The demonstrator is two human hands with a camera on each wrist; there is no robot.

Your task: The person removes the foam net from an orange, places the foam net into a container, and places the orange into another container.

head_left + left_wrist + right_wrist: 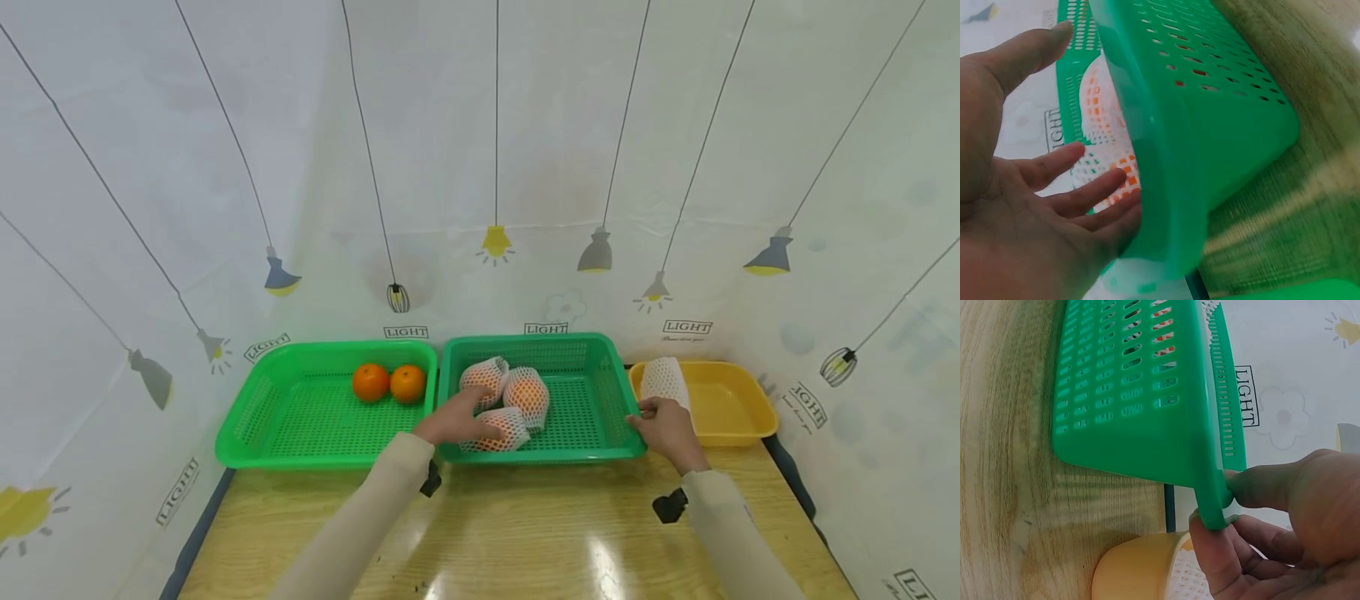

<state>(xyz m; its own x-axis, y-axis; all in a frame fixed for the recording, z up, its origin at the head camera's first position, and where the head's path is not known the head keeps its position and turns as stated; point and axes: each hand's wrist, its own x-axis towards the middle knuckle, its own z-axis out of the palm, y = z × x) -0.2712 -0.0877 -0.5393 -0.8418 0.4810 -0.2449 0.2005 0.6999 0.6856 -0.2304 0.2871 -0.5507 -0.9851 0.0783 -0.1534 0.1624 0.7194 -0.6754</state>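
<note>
Right fingers (1215, 557) pinch a perforated plastic basket (1138, 440) by its rounded rim (1204, 425).

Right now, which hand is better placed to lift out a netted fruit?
Probably the left hand: its fingers are loose, right by the netted fruit. The right hand pinches the rim of the middle basket, farther from the fruit.

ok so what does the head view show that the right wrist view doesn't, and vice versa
Only the head view: the left grip, two bare oranges and the bright green basket holding them.

Only the right wrist view: the slotted outer side of the darker green basket.

Both: that basket, the right grip at its rim, wrapped fruit (glimpsed through slots in the wrist view), the yellow tray with white netting, the wooden table and LIGHT lettering.
</note>
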